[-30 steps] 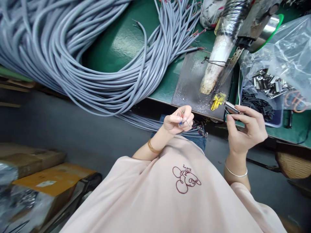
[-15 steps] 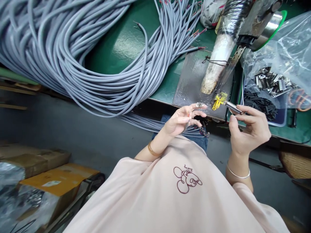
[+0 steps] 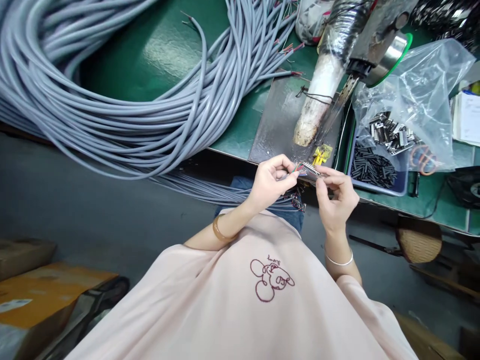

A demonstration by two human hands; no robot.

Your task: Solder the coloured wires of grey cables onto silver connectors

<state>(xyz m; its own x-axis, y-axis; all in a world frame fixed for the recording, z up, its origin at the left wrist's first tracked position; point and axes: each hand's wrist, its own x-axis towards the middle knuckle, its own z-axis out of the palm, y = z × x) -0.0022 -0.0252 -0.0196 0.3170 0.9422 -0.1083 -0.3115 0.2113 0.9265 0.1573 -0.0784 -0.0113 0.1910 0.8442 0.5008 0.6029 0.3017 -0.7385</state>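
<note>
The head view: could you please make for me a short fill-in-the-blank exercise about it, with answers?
1. The hand that holds thin coloured wires is the ____ one.
2. The other hand holds a metal connector, near a small object coloured ____.
3. The thick cables on the green table are ____.
4. The spool has a ____ rim.

Missing words: left; yellow; grey; green.
</note>
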